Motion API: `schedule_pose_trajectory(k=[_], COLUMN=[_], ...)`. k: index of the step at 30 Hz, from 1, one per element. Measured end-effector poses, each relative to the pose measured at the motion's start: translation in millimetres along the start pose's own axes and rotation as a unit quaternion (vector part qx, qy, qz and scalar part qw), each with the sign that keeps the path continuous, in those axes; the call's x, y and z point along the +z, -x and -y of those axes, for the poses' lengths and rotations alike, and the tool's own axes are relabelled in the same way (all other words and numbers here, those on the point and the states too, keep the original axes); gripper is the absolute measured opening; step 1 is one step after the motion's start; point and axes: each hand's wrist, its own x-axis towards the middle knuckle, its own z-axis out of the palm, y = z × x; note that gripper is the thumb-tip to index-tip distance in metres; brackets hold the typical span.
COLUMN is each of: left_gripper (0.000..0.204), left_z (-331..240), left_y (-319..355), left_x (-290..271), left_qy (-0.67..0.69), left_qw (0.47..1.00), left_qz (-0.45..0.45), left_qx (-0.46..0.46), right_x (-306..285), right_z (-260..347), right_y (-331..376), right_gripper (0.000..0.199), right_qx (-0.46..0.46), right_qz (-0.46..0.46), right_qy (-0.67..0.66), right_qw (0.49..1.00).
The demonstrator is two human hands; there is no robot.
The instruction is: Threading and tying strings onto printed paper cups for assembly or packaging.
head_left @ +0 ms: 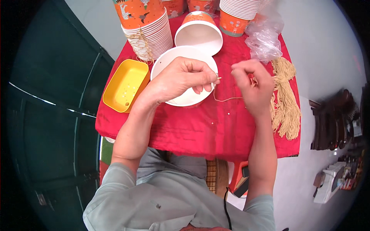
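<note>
Cord (pixel 229 99): just right of the white bowl (pixel 189 98), long axis roughly crosswise, sagging from left hand toward right; thin, beige. Left hand (pixel 184 77): grip pinched on a short pale tip pointing right, hand and wrist hiding part of the bowl. Right hand (pixel 257 86): right of bowl, blurred, fingers curled; grip's hold cannot be told. Yellow tray (pixel 133 73): left of bowl. Yarn hank (pixel 285 100): far right of bowl. Tipped tub (pixel 198 32): beyond bowl. Stacked tubs (pixel 152 42): beyond bowl, left.

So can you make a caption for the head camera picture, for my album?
Cream string between left hand and right hand, above a red tablecloth.
</note>
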Motion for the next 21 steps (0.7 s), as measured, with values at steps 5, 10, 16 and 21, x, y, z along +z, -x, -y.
schedule_pose_trajectory(k=[5, 10, 16, 21], left_gripper=[0.025, 0.025, 0.026, 0.026], left_z=[5, 6, 6, 5], left_y=[2, 0, 2, 2], left_x=[-4, -5, -6, -5], left_qy=[0.009, 0.015, 0.001, -0.008], left_qw=[1.000, 0.999, 0.999, 0.999], left_qz=[0.000, -0.007, -0.019, -0.015], left_qx=[0.026, 0.039, 0.047, 0.050], right_x=[15, 17, 23, 23], right_z=[13, 9, 21, 10], right_y=[1, 4, 3, 7], right_gripper=[0.026, 0.025, 0.027, 0.025], right_qx=[-0.037, -0.067, -0.027, -0.074], right_qz=[0.039, 0.043, 0.058, 0.044], right_qy=[0.016, 0.045, 0.014, 0.038], right_qw=[0.998, 0.996, 0.998, 0.996])
